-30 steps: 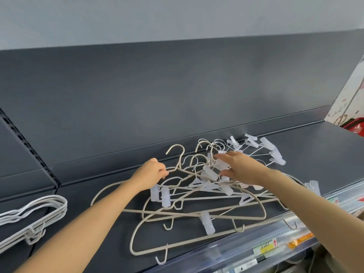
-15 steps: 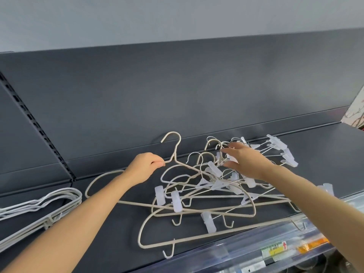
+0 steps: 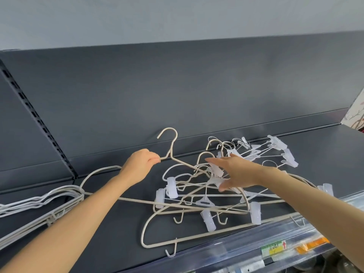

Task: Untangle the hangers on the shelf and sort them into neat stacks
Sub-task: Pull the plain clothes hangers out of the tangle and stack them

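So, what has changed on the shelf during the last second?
The right hand has let go of the tangled wire hangers with translucent clips and now hovers open over them. The left hand still grips the beige coated hanger near its neck, drawn slightly leftward. The stacked white hangers stayed put.

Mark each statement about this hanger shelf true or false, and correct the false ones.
1. The left hand grips a beige hanger just below its hook. True.
2. The right hand is curled tightly round a clip. False: its fingers are stretched out straight over the tangled pile.
3. A stack of white hangers lies at the left end of the shelf. True.
4. The shelf is bright white. False: it is dark grey.
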Demonstrator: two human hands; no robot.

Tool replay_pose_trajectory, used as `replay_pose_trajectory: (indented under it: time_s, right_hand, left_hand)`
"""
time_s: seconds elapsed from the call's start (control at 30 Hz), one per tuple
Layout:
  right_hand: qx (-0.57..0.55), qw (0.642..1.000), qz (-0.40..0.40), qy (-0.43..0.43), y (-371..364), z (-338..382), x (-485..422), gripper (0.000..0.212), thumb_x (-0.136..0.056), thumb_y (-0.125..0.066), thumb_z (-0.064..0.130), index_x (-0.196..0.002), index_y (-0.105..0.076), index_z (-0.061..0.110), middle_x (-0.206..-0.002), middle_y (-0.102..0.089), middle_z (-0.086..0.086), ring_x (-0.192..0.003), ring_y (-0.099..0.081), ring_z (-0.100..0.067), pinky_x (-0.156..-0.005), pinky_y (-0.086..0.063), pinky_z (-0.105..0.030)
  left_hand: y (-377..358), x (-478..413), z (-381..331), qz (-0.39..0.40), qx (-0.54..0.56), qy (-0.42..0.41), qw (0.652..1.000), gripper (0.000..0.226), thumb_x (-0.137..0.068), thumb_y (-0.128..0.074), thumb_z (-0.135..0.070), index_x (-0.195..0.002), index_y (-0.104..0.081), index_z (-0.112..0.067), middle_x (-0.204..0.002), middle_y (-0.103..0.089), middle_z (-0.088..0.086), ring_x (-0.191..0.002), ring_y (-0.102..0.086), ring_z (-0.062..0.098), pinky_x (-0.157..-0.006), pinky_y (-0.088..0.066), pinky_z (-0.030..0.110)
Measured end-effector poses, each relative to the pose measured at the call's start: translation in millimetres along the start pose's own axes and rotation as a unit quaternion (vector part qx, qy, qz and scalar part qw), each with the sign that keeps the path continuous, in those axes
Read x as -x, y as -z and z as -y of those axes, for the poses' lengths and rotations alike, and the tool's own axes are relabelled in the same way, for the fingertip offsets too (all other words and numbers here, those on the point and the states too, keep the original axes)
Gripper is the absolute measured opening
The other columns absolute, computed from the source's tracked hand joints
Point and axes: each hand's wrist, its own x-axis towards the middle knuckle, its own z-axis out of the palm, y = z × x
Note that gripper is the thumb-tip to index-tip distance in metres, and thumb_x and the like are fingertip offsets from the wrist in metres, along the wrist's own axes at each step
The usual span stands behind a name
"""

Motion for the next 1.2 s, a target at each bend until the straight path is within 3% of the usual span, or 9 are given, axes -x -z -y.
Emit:
replay_pose_trajectory:
  time_s: [0.07,0.17,0.3,0.43,0.6,0.8,0.97,1.13,1.2]
  right_hand:
    - [-0.056,0.997,-0.045,0.001,1.0,-3.8,-1.1,0.066,-0.081,-0.067,0.044,-0.138,-0.037,0.034,-0.123,-0.06,0.004,-0.1,-0.057,-0.016,-0.091,-0.044,-0.029]
    - [-0.083,0.991,-0.106,0.006,4.2,-8.4,-1.0,0.04,-0.088,-0.062,0.032,-0.126,-0.055,0.022,-0.109,-0.066,0.006,-0.083,-0.055,-0.005,-0.077,-0.043,-0.018]
    - [-0.098,0.985,-0.142,0.014,0.5,-14.2,-5.1,0.022,-0.093,-0.055,0.026,-0.111,-0.064,0.016,-0.095,-0.069,0.003,-0.081,-0.062,-0.013,-0.074,-0.048,-0.023]
    - [-0.113,0.976,-0.184,-0.007,1.1,-16.9,-11.8,0.022,-0.096,-0.05,0.023,-0.099,-0.068,0.012,-0.085,-0.066,0.006,-0.075,-0.06,-0.013,-0.072,-0.049,-0.027]
    - [-0.12,0.975,-0.18,-0.055,2.6,-29.6,-15.2,0.024,-0.093,-0.053,0.025,-0.084,-0.068,0.009,-0.078,-0.068,-0.006,-0.071,-0.061,-0.022,-0.067,-0.05,-0.033]
    - [-0.174,0.937,-0.292,-0.077,7.4,-28.5,-8.4,0.022,-0.094,-0.051,0.015,-0.08,-0.066,0.006,-0.071,-0.055,0.008,-0.063,-0.049,-0.008,-0.056,-0.033,-0.013]
    - [-0.195,0.907,-0.347,-0.137,14.3,-44.4,-12.4,0.026,-0.094,-0.051,0.018,-0.077,-0.063,0.003,-0.07,-0.059,-0.005,-0.064,-0.048,-0.019,-0.058,-0.033,-0.023]
    - [-0.22,0.91,-0.298,-0.186,8.3,-49.1,-24.9,0.023,-0.092,-0.055,0.019,-0.081,-0.066,0.002,-0.07,-0.064,-0.011,-0.068,-0.057,-0.031,-0.07,-0.045,-0.035]
    - [-0.215,0.908,-0.312,-0.177,4.1,-44.2,-26.8,0.022,-0.093,-0.054,0.018,-0.083,-0.067,0.002,-0.072,-0.063,-0.009,-0.069,-0.056,-0.029,-0.066,-0.042,-0.032]
  left_hand:
    - [-0.9,0.2,0.7,-0.002,-0.001,0.004,1.0,0.023,-0.097,-0.05,-0.026,-0.099,-0.072,-0.023,-0.086,-0.057,0.001,-0.084,-0.055,0.019,-0.078,-0.046,0.035]
    - [-0.8,-0.8,3.2,-0.003,0.002,0.006,1.0,0.022,-0.097,-0.05,-0.026,-0.099,-0.072,-0.024,-0.088,-0.059,0.002,-0.086,-0.057,0.02,-0.081,-0.048,0.038]
    - [-3.2,-1.2,5.5,-0.001,0.005,0.006,1.0,0.021,-0.096,-0.051,-0.024,-0.095,-0.072,-0.024,-0.084,-0.057,-0.001,-0.082,-0.055,0.019,-0.08,-0.048,0.039]
    - [-3.0,1.2,11.4,-0.003,0.006,0.012,1.0,0.021,-0.096,-0.052,-0.023,-0.093,-0.073,-0.024,-0.083,-0.057,0.001,-0.081,-0.055,0.02,-0.079,-0.048,0.042]
    - [-2.3,3.8,14.1,-0.014,0.009,0.012,1.0,0.021,-0.096,-0.052,-0.022,-0.097,-0.073,-0.023,-0.085,-0.059,-0.001,-0.083,-0.056,0.018,-0.08,-0.048,0.039]
    - [-2.4,4.8,15.5,-0.012,0.01,0.02,1.0,0.021,-0.095,-0.052,-0.023,-0.097,-0.073,-0.022,-0.089,-0.061,0.0,-0.086,-0.057,0.018,-0.082,-0.047,0.036]
    - [-3.0,4.1,15.5,-0.017,0.011,0.018,1.0,0.021,-0.095,-0.053,-0.022,-0.096,-0.074,-0.021,-0.088,-0.062,0.001,-0.084,-0.057,0.02,-0.081,-0.047,0.038]
    - [-0.5,4.1,12.8,-0.025,0.014,0.012,1.0,0.021,-0.095,-0.053,-0.021,-0.094,-0.074,-0.022,-0.085,-0.06,-0.002,-0.084,-0.056,0.018,-0.079,-0.045,0.034]
    - [1.2,5.1,13.9,-0.027,0.016,0.012,0.999,0.02,-0.095,-0.054,-0.021,-0.094,-0.074,-0.022,-0.084,-0.059,-0.004,-0.084,-0.056,0.017,-0.077,-0.043,0.032]
